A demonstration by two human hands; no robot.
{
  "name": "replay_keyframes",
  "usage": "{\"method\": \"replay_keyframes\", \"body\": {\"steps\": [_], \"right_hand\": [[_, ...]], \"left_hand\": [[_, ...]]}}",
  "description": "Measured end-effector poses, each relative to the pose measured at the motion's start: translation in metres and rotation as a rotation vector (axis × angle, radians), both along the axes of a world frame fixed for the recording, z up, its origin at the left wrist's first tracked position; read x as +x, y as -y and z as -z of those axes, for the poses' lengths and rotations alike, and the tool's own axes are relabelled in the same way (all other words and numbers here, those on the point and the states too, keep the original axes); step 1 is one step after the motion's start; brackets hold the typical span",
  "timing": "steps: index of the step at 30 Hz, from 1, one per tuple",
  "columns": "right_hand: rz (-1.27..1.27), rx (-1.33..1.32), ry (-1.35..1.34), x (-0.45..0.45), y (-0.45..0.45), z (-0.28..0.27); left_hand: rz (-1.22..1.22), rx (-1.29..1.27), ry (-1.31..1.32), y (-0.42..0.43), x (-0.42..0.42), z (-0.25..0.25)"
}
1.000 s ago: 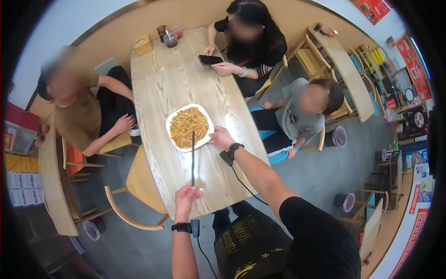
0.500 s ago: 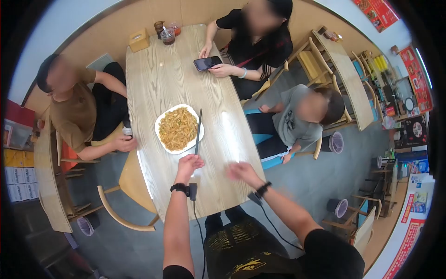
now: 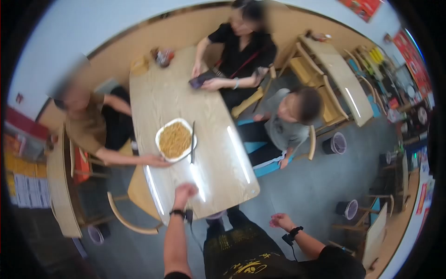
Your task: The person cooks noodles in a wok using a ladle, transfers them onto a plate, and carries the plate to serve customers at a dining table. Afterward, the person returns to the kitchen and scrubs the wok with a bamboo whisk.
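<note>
My left hand [image 3: 186, 191] is above the near end of the wooden table, apart from the plate; its fingers look curled but are smeared by motion. Off the table's right corner, my right hand [image 3: 282, 220] hangs in the air, fingers loosely apart and holding nothing. Farther up the table, a white plate [image 3: 194, 139] carries a heap of fried noodles [image 3: 174, 141]. Dark chopsticks [image 3: 193, 142] rest along its right rim. From the left, a seated person's hand [image 3: 158, 161] reaches to the plate's lower edge.
Around the wooden table [image 3: 216, 179] sit three people; one in black holds a phone [image 3: 199, 83]. A tissue box [image 3: 139, 65] and condiment jars [image 3: 162, 56] stand at the far end. A wooden chair [image 3: 121, 216] is at the left, and a bin [image 3: 335, 143] stands on the floor.
Both my hands have drawn back toward me, the left away from the chopsticks and the right off the table. The left-side person's hand has reached out to the plate.
</note>
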State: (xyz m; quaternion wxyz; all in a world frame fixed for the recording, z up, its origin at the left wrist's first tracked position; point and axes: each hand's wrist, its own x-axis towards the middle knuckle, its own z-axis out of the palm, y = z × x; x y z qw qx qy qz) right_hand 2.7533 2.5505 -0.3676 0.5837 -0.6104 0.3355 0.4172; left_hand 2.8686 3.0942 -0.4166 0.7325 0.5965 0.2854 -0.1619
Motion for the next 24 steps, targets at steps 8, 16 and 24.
{"method": "replay_keyframes", "body": {"steps": [8, 16, 24], "right_hand": [[0.309, -0.356, 0.047, -0.192, 0.09, 0.05], [-0.777, -0.728, 0.124, -0.388, 0.225, 0.183], [0.737, -0.38, 0.212, -0.33, 0.427, 0.048]], "left_hand": [[0.659, 0.595, -0.195, -0.042, -0.302, 0.029], [1.242, 0.758, -0.039, 0.11, -0.157, 0.017], [1.184, 0.582, -0.017, 0.42, -0.151, -0.003]]}}
